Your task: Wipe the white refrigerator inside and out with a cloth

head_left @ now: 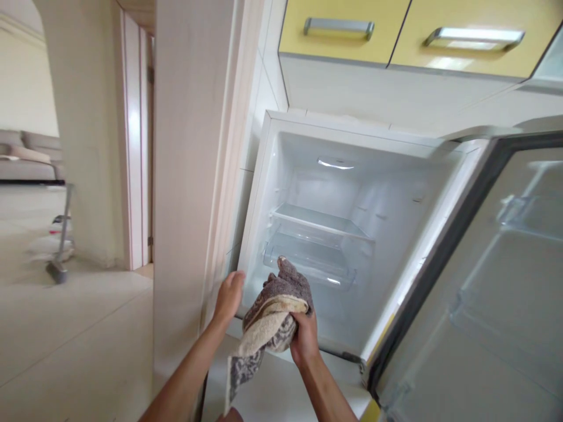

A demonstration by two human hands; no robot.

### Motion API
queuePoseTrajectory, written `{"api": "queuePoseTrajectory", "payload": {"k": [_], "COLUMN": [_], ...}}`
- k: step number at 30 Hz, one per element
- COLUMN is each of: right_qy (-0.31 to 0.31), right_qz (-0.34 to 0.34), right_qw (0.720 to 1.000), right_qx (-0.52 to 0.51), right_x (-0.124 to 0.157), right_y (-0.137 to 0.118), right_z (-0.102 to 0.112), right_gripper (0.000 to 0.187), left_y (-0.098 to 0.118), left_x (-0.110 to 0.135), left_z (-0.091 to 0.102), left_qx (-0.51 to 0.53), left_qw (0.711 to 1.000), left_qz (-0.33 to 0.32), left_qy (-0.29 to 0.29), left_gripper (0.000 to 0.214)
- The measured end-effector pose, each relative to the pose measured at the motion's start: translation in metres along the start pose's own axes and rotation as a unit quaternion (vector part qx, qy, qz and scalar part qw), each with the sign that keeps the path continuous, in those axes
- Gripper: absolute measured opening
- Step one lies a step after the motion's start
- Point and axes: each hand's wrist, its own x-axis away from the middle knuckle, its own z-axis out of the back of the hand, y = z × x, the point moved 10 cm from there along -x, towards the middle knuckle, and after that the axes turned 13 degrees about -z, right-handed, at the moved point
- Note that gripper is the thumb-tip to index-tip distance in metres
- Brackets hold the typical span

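Note:
My right hand (304, 337) is closed on a grey and cream patterned towel (273, 310), which is bunched at the top and hangs down to the left. My left hand (229, 296) rests on the left front edge of the open fridge compartment (257, 193), beside the towel; its fingers look curled over the edge. Inside the white compartment are a glass shelf (321, 221) and a clear drawer (308, 261) below it, both bare.
The fridge door (497, 281) stands open to the right with clear door bins. Yellow cabinets (352, 44) hang above. A pale wall panel (189, 176) is at the left. Beyond it a tiled floor, a mop (59, 258) and a sofa (26, 158).

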Motion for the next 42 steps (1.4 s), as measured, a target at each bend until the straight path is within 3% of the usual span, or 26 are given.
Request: {"api": "queuePoseTrajectory", "payload": {"k": [1, 4, 7, 8, 14, 17, 20, 23, 25, 28, 30, 32, 36, 39, 42], "right_qy": [0.007, 0.026, 0.059, 0.064, 0.049, 0.048, 0.043, 0.04, 0.047, 0.04, 0.017, -0.014, -0.064, -0.139, -0.22], "right_qz": [0.009, 0.035, 0.057, 0.062, 0.068, 0.08, 0.098, 0.145, 0.168, 0.2, 0.241, 0.274, 0.294, 0.283, 0.226], "right_qw": [1.0, 0.999, 0.995, 0.994, 0.996, 0.995, 0.994, 0.986, 0.977, 0.963, 0.946, 0.927, 0.903, 0.886, 0.882], "right_qx": [-0.005, -0.031, -0.054, -0.056, -0.038, -0.026, 0.0, 0.07, 0.123, 0.178, 0.215, 0.256, 0.308, 0.339, 0.351], "right_x": [0.002, 0.005, 0.01, 0.011, 0.02, 0.022, 0.019, 0.018, 0.018, 0.018, 0.022, 0.026, 0.037, 0.051, 0.062], "right_y": [-0.004, -0.019, -0.033, -0.037, -0.044, -0.047, -0.056, -0.074, -0.084, -0.093, -0.096, -0.094, -0.08, -0.07, -0.06], "right_z": [0.002, 0.006, 0.009, 0.009, 0.007, 0.012, 0.02, 0.025, 0.027, 0.024, 0.014, 0.001, -0.021, -0.035, -0.043], "right_gripper": [0.08, 0.081, 0.083, 0.084, 0.087, 0.086, 0.082, 0.074, 0.07, 0.062, 0.058, 0.061, 0.063, 0.068, 0.09], "left_y": [-0.004, -0.035, -0.049, -0.047, -0.013, -0.013, -0.009, -0.006, 0.002, 0.02, 0.036, 0.061, 0.106, 0.108, 0.096], "left_x": [0.017, 0.079, 0.141, 0.154, 0.191, 0.203, 0.2, 0.176, 0.157, 0.132, 0.117, 0.105, 0.1, 0.101, 0.103], "left_z": [-0.002, -0.019, -0.056, -0.066, -0.126, -0.145, -0.145, -0.118, -0.097, -0.076, -0.068, -0.071, -0.084, -0.086, -0.086], "left_qx": [0.036, 0.228, 0.36, 0.398, 0.586, 0.623, 0.664, 0.668, 0.629, 0.555, 0.517, 0.503, 0.489, 0.481, 0.483], "left_qw": [0.999, 0.959, 0.875, 0.849, 0.694, 0.641, 0.608, 0.631, 0.679, 0.758, 0.806, 0.841, 0.863, 0.866, 0.864], "left_qz": [0.012, 0.167, 0.317, 0.34, 0.397, 0.43, 0.428, 0.392, 0.369, 0.33, 0.278, 0.2, 0.057, 0.044, 0.074], "left_qy": [-0.011, -0.011, -0.063, -0.069, -0.133, -0.125, -0.082, 0.038, 0.083, 0.092, 0.078, 0.019, -0.11, -0.129, -0.118], "left_gripper": [0.051, 0.057, 0.066, 0.07, 0.068, 0.061, 0.055, 0.032, 0.029, 0.042, 0.06, 0.077, 0.097, 0.109, 0.115]}}
